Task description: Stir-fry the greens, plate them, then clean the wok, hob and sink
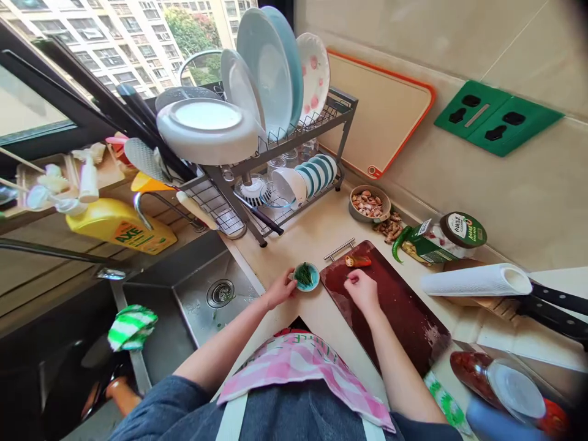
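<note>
My left hand (281, 289) grips the rim of a small light-blue bowl (314, 284) at the left edge of the cutting board. Cut green pieces (303, 275), which look like scallion, lie in the bowl. Over the dark reddish-brown cutting board (399, 312), my right hand (362, 290) is closed in a pinch. A tiny dark bit shows at its fingertips, too small to name. Just beyond that hand, a piece of red pepper (358, 261) rests on the board.
Behind the board stand a bowl of garlic cloves (369, 205), ginger (390, 228), green chilies (401, 244) and a lidded jar (452, 236). A paper towel roll (478, 281) and knives (555, 309) are at right. At left are the sink (206, 318) and a loaded dish rack (303, 144).
</note>
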A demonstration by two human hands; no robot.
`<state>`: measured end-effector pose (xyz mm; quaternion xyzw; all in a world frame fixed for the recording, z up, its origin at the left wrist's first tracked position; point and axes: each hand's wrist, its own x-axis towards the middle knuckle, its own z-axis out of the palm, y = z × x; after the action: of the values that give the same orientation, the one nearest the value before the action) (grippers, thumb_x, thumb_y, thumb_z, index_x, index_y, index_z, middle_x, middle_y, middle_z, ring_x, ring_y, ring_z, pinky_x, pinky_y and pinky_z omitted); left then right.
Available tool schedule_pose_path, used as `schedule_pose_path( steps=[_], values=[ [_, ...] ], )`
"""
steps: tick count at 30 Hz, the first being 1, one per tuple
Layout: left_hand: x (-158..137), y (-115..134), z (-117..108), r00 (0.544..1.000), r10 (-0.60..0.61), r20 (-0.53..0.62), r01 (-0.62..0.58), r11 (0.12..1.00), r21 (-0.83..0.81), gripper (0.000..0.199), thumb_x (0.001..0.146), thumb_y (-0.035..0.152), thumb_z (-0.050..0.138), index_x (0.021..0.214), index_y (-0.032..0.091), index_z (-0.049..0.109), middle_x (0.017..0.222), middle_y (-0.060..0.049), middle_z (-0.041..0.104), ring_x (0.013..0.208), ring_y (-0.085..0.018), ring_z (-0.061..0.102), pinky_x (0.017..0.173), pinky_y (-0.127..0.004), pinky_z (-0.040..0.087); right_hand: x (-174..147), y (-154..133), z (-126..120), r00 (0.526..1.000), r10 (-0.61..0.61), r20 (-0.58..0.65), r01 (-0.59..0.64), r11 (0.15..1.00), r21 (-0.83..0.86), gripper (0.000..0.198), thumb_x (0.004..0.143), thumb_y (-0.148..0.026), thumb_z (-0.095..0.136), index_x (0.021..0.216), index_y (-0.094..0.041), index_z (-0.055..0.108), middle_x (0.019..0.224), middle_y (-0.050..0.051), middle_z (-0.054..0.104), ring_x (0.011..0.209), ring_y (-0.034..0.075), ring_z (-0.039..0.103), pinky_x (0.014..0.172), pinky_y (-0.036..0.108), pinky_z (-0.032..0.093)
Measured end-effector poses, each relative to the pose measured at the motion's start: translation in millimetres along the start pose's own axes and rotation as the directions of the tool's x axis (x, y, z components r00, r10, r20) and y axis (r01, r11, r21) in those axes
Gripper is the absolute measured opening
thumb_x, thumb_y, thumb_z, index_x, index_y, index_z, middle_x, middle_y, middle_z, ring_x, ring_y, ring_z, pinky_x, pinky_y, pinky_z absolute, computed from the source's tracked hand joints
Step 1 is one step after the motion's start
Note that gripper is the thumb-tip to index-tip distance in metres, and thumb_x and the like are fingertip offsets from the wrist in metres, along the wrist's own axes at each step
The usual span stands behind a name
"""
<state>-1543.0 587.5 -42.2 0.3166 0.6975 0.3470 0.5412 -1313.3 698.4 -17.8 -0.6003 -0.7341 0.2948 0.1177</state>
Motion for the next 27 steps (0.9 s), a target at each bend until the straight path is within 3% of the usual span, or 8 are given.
schedule_pose_path(
  steps=[2,5,8,11,14,18,23,27],
  values=[
    [-2.6,-0.5,4.0,1.000,-0.021,0.023,0.022,0.997,-0.073,0.047,0.085,0.025,0.047,0.129,0.014,0.037,0.066,0.000,0.060,0.055,-0.016,0.062,0.054,-0.028,0.050,-5.3,-34.1,20.1,0.987,-0.155,0.030,0.152,0.983,0.106,0.014,0.075,-0.018,0.052,0.082,-0.019,0.064,0.076,0.001,0.067,0.069,0.014,0.061,0.069,0.023,0.046],
    [-4.5,0.6,6.7,0.999,-0.031,0.027,0.034,0.989,-0.144,0.051,0.085,0.023,0.047,0.134,0.017,0.032,0.065,0.002,0.058,0.054,-0.014,0.060,0.054,-0.026,0.050,-12.7,-75.0,48.3,0.944,-0.311,0.114,0.308,0.950,0.045,0.020,0.077,-0.013,0.053,0.090,-0.020,0.067,0.091,0.004,0.068,0.082,0.016,0.062,0.075,0.025,0.047],
    [-4.3,0.6,5.8,0.999,-0.029,0.028,0.033,0.982,-0.186,0.055,0.085,0.022,0.049,0.136,0.018,0.030,0.065,0.002,0.058,0.053,-0.012,0.058,0.054,-0.024,0.049,-17.3,-81.9,53.4,0.920,-0.358,0.162,0.366,0.930,-0.027,0.022,0.080,-0.013,0.054,0.094,-0.022,0.068,0.099,0.004,0.068,0.092,0.017,0.061,0.081,0.026,0.046],
    [-3.2,-1.0,4.6,0.999,-0.025,0.034,0.031,0.977,-0.212,0.056,0.084,0.021,0.050,0.137,0.018,0.031,0.064,0.003,0.057,0.053,-0.012,0.058,0.054,-0.022,0.049,-22.4,-54.2,30.6,0.953,-0.289,0.095,0.295,0.954,-0.055,0.021,0.087,-0.018,0.049,0.097,-0.023,0.067,0.101,0.002,0.067,0.092,0.015,0.061,0.081,0.024,0.045],
    [-1.3,-1.8,5.0,0.999,-0.028,0.043,0.038,0.966,-0.255,0.056,0.083,0.021,0.051,0.137,0.019,0.032,0.066,0.003,0.057,0.055,-0.011,0.059,0.056,-0.021,0.049,-31.4,-10.6,-1.4,1.000,0.003,-0.017,-0.007,0.972,-0.236,0.019,0.087,-0.025,0.051,0.101,-0.021,0.064,0.103,0.005,0.065,0.085,0.017,0.063,0.072,0.026,0.045],
    [-0.5,1.2,7.7,0.997,-0.065,0.037,0.074,0.944,-0.323,0.057,0.083,0.022,0.054,0.136,0.020,0.033,0.066,0.002,0.059,0.054,-0.010,0.059,0.055,-0.020,0.049,-37.7,35.0,-22.9,0.960,0.277,-0.050,-0.272,0.865,-0.422,0.015,0.085,-0.026,0.051,0.091,-0.018,0.062,0.096,0.009,0.064,0.079,0.020,0.063,0.064,0.029,0.041],
    [-2.5,5.2,9.1,0.996,-0.085,0.036,0.092,0.934,-0.345,0.057,0.083,0.022,0.055,0.135,0.018,0.034,0.064,0.002,0.059,0.053,-0.011,0.059,0.054,-0.021,0.050,-25.3,30.2,-19.1,0.951,0.309,0.004,-0.282,0.872,-0.399,0.013,0.080,-0.023,0.050,0.081,-0.019,0.062,0.085,0.007,0.065,0.075,0.020,0.062,0.061,0.028,0.038],
    [-3.6,6.2,9.3,0.994,-0.106,0.042,0.114,0.925,-0.362,0.056,0.084,0.019,0.053,0.137,0.018,0.033,0.064,0.001,0.061,0.052,-0.011,0.060,0.054,-0.022,0.051,-16.9,-21.8,5.6,0.995,0.055,0.088,-0.038,0.981,-0.188,0.008,0.077,-0.023,0.054,0.075,-0.021,0.061,0.077,0.002,0.065,0.070,0.016,0.059,0.060,0.024,0.036]
  ],
)
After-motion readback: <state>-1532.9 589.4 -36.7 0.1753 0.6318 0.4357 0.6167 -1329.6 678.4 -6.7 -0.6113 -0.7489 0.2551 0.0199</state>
